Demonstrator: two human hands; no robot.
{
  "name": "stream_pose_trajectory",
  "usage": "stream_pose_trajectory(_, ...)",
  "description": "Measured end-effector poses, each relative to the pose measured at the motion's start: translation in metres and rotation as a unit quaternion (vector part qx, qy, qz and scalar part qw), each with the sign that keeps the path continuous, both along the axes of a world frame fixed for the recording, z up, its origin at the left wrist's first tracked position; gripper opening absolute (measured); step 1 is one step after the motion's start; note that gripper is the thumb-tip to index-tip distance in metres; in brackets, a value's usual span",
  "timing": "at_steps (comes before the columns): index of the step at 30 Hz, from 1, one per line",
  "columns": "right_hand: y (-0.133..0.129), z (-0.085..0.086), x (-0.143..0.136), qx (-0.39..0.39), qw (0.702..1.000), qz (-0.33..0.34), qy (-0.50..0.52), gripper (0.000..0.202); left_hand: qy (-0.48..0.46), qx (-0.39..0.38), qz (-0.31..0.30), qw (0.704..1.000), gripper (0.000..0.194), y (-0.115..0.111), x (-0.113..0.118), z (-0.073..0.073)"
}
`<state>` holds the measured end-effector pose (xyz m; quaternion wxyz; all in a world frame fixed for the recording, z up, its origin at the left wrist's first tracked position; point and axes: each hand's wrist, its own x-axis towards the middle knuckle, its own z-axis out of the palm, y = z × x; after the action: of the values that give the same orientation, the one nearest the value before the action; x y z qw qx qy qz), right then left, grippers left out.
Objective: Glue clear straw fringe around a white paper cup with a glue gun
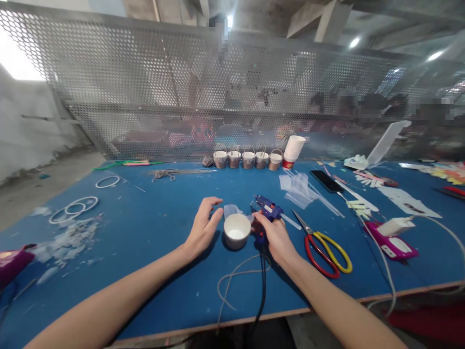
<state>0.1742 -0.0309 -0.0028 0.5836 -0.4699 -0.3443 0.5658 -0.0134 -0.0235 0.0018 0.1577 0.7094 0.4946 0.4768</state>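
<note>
A cup [236, 238] stands between the left hand [204, 225] and the right hand [276, 237], which grips a blue glue gun [269, 209].

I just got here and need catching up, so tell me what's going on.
The person's right hand grips a glue gun over a blue table. The left hand is open beside a cup, which stands between the two hands. Scissors lie to the right of the glue gun. At the back, five small buckets stand in a row, next to a stack of cups.
</note>
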Motion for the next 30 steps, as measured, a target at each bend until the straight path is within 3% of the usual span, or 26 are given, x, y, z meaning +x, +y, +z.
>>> stream_pose_trajectory(8, 0.003, 0.000, 0.000, 0.007, 1.000, 0.000, 0.006, 0.026, 0.044, 0.122, -0.048, 0.990, 0.024, 0.000, -0.008, -0.014)
stream_pose_trajectory(15, 0.008, 0.002, 0.004, 0.007, 0.999, -0.018, 0.030, 0.028, 0.180, 0.280, -0.164, 0.929, 0.033, -0.008, -0.007, -0.013)
stream_pose_trajectory(18, 0.010, 0.001, 0.004, 0.013, 0.999, -0.015, 0.036, 0.029, 0.243, 0.328, -0.151, 0.900, 0.025, -0.011, -0.002, -0.007)
stream_pose_trajectory(30, 0.003, 0.004, 0.002, 0.075, 0.997, 0.022, 0.014, 0.020, 0.297, 0.337, -0.120, 0.885, 0.006, -0.014, 0.008, -0.003)
